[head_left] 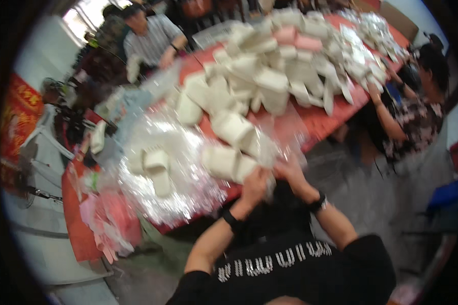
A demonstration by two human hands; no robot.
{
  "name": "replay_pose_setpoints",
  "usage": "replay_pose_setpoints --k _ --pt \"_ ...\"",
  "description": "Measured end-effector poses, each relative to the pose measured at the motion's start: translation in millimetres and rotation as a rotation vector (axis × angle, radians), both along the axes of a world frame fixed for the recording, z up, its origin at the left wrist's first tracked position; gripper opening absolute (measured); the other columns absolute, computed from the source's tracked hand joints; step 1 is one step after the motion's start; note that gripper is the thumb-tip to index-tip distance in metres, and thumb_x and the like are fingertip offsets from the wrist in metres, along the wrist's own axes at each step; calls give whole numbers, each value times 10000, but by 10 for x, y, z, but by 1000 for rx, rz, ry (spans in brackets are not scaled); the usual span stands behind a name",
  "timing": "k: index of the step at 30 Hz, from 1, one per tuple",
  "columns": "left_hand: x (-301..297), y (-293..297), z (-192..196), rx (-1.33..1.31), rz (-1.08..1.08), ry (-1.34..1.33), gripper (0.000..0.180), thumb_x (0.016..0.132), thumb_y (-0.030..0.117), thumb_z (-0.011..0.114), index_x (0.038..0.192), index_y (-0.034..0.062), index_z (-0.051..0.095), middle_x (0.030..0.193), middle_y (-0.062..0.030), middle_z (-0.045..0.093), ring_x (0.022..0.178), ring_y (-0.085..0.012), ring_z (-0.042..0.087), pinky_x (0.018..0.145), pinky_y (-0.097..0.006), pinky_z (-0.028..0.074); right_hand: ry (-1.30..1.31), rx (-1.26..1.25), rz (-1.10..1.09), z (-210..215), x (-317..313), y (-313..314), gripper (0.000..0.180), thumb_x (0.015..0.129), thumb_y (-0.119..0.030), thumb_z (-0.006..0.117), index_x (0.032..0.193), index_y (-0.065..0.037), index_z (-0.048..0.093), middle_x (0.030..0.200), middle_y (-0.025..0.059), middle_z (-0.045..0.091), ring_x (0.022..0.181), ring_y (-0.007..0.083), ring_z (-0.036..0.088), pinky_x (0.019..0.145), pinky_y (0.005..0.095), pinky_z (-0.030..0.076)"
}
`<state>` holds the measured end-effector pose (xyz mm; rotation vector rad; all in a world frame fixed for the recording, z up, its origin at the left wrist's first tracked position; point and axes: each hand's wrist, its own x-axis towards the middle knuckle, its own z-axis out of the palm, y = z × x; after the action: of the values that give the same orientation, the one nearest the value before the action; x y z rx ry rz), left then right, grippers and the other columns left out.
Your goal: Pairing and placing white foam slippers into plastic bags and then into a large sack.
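At the near edge of the table, my left hand (255, 186) is closed at the end of a cream slipper (223, 161). Close beside it, my right hand (291, 174) pinches a clear plastic bag (293, 136), thin and blurred. Another cream slipper (233, 128) lies just beyond my hands, partly covered by the clear film. Motion blur hides exactly how my fingertips meet the slipper and the bag. On a stack of shiny clear bags (188, 175) to the left rests a pair of cream slippers (156, 162).
A large heap of cream slippers (262, 76), with pink ones (296, 38) among them, covers the red tabletop (325, 122). Pink plastic bags (116, 216) hang over the left corner. One person (155, 38) is at the far left side, another (417, 114) at the right.
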<state>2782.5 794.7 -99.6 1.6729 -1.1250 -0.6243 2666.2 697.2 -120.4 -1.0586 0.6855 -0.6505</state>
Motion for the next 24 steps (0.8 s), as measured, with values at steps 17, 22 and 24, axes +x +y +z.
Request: replay_pose_setpoints --k 17,22,24 --pt "238 144 77 -214 235 1028 136 896 174 471 932 46 499 729 9 502 611 -63 455 556 -202 395 129 -634 32 456 95 217 695 729 -180 667 1291 5 303 1201 139 415 951 195 454 825 297 393" --pt "94 140 12 -198 125 1075 178 895 213 464 935 45 505 752 3 494 637 -68 449 564 -209 389 244 -713 155 477 310 347 767 728 -282 666 1323 -11 263 1204 192 411 987 239 469 821 324 409" --pt "194 241 -193 -202 -23 1089 288 900 224 459 1093 12 483 977 -62 534 858 -126 538 687 -246 457 223 -529 207 494 400 366 698 752 -219 640 1318 -28 278 1168 153 416 931 202 475 761 297 429"
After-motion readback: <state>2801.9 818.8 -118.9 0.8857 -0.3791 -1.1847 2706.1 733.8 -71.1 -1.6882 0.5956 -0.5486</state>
